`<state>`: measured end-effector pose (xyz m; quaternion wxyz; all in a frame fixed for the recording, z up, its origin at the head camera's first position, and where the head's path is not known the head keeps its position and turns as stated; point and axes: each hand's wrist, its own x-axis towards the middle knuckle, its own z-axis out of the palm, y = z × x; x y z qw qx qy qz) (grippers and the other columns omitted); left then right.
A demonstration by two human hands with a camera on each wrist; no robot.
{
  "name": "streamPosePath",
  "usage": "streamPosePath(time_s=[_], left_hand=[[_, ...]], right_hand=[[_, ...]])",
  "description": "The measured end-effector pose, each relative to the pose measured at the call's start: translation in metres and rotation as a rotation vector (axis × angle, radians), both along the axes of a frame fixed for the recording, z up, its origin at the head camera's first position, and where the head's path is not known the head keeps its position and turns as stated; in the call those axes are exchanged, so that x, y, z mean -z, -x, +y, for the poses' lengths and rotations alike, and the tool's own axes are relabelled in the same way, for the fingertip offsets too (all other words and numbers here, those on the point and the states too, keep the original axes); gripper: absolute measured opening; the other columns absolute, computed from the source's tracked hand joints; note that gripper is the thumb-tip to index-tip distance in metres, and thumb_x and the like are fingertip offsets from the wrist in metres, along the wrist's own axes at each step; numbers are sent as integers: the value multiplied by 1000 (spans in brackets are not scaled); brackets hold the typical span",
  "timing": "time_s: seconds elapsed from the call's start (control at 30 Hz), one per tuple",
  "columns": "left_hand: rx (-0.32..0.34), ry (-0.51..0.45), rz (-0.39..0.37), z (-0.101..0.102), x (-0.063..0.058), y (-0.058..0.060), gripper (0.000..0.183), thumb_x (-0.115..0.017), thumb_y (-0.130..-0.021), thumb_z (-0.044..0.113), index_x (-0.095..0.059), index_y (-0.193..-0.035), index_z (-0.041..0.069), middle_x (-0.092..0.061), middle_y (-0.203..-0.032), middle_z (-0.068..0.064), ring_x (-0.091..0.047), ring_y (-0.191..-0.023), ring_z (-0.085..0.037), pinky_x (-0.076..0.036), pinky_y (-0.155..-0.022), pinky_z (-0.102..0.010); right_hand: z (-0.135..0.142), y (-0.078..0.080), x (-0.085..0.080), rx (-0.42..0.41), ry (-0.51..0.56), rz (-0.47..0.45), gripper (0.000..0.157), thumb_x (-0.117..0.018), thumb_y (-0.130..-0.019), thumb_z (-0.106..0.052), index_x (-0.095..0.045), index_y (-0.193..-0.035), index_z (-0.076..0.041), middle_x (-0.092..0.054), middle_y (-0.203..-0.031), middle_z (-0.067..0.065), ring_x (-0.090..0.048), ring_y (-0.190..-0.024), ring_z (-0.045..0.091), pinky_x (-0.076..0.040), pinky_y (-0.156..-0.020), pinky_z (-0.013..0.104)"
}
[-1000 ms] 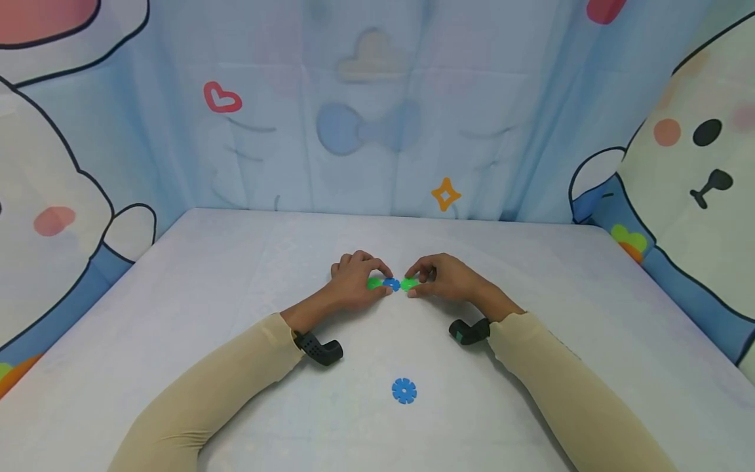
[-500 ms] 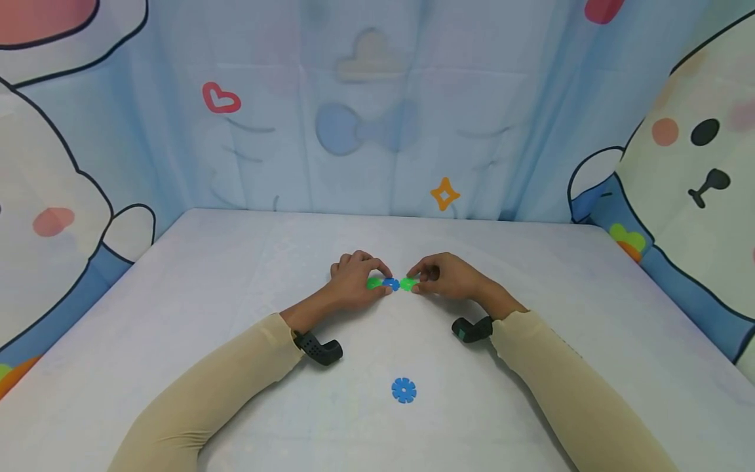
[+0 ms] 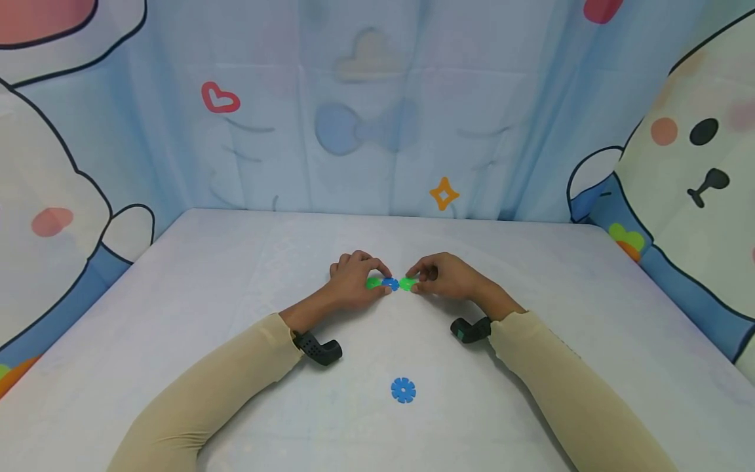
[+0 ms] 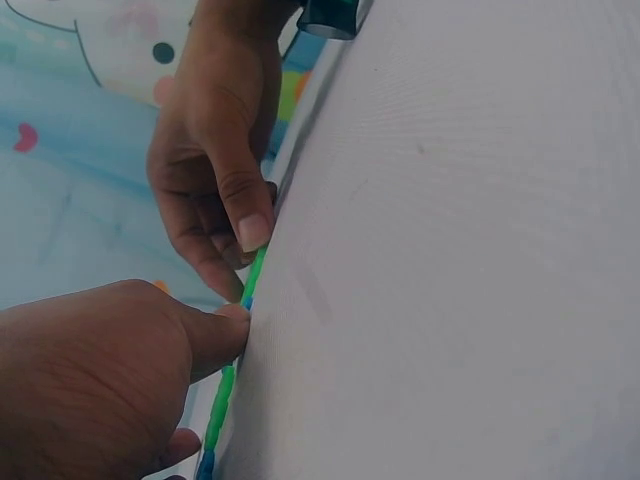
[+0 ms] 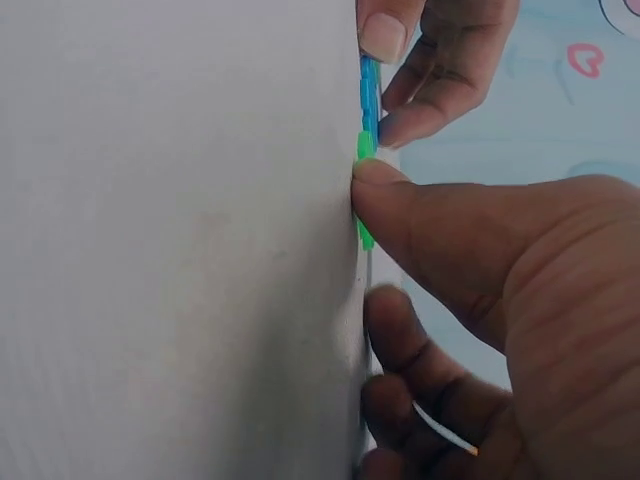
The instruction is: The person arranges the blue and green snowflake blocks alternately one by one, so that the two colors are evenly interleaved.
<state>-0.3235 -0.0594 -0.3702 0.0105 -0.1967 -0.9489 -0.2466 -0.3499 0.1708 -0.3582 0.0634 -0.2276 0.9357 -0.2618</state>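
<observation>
Thin notched plastic discs lie in a row on the white table between the two hands. My left hand (image 3: 356, 282) pinches a blue disc (image 3: 390, 284) between thumb and index finger. Partly behind that hand shows a green disc (image 3: 373, 282), and in the left wrist view the end of another blue disc (image 4: 207, 465) appears beyond it. My right hand (image 3: 451, 278) pinches a second green disc (image 3: 407, 284), which meets the blue one edge to edge. In the right wrist view, this green disc (image 5: 365, 142) is seen edge-on under the thumb. Whether their notches interlock, I cannot tell.
A loose blue disc (image 3: 404, 390) lies flat nearer the front of the white table (image 3: 307, 419). Behind the table hangs a light blue printed curtain (image 3: 265, 157). Each wrist carries a black camera mount, one of them the left mount (image 3: 321, 351).
My right thumb has shifted slightly rightward along the green disc. The left hand and the discs stay nearly where they were.
</observation>
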Motion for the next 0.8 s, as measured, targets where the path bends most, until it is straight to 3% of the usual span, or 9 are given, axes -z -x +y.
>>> streamPosePath(time_s=[0.17, 0.4, 0.6, 0.8], left_hand=[[-8, 1, 3, -2, 0, 0, 28, -65, -94, 38, -67, -119, 28, -46, -144, -11, -34, -135, -36, -27, -106, -56], [-7, -1, 2, -5, 2, -1, 28, -65, -94, 38, -67, -119, 28, -46, -144, -11, -34, -136, -36, -27, -107, -57], [4, -1, 6, -4, 2, 1, 27, -64, -94, 38, -67, -119, 28, -45, -144, -11, -34, -135, -36, -27, -106, -56], [0, 25, -2, -1, 0, 1, 29, -64, -94, 39, -66, -120, 28, -45, -145, -10, -34, -136, -35, -28, -106, -56]], right_hand=[[-3, -1, -2, 12, -37, 30, 30, -75, -86, -28, -73, -113, -15, -67, -107, 9, -58, -95, 22, -48, -75, 31], [-5, -4, -2, 2, -37, 29, 29, -75, -86, -27, -73, -113, -15, -67, -109, 10, -58, -97, 23, -49, -80, 35], [1, -8, -15, -6, -58, -11, 36, -75, -86, -31, -70, -118, -14, -67, -112, 11, -60, -97, 23, -51, -75, 32], [9, -28, -31, -50, -67, -24, 39, -73, -88, -34, -68, -121, -13, -68, -113, 10, -62, -96, 22, -52, -73, 30]])
